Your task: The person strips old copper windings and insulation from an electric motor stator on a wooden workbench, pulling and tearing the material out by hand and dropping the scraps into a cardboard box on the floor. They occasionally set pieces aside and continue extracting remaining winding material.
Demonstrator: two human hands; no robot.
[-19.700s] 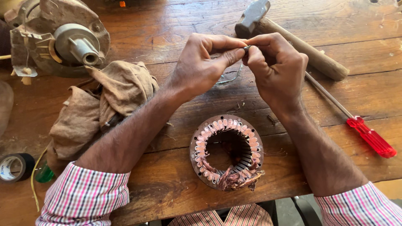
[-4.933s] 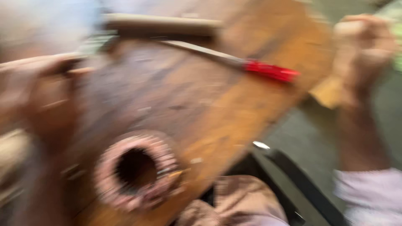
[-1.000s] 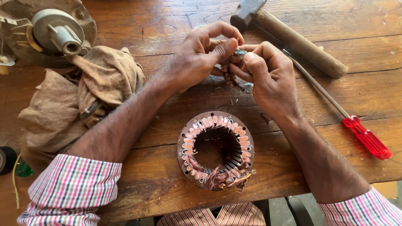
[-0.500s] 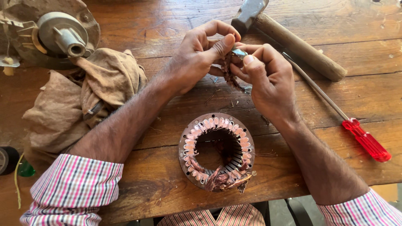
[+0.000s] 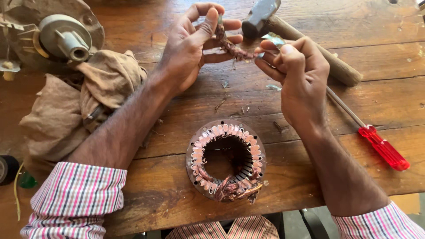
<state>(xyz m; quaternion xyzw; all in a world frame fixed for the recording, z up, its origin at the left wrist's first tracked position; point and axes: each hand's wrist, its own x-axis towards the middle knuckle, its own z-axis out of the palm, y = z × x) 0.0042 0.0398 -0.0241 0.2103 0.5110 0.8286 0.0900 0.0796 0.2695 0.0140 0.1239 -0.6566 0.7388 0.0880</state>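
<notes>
Copper-coloured wire, twisted into a short kinked strand, is stretched between the two hands above the wooden bench. The left hand grips the strand's upper end, pinching it between the thumb and the curled fingers, with the palm turned toward the camera. The right hand is closed on the strand's lower end, fingertips pressed together over it, and a small pale sliver, perhaps a scrap of insulating paper, shows just above those fingers; what it is cannot be told for sure.

Below the hands, near the front edge of the bench, a round motor stator lies flat with its bore facing up. Pinkish slot liners ring the bore, and a tangle of copper winding bunches at its near side. Small wire bits and chips are scattered on the wood between the stator and the hands.

Behind the right hand a hammer with a wooden handle lies at an angle, its metal head near the fingers. A screwdriver with a red handle lies to the right, its shaft running up under the right hand's wrist. To the left, a crumpled brown cloth rests beside a grey motor housing with a protruding shaft. Both forearms come out of rolled, pink-checked sleeves.
</notes>
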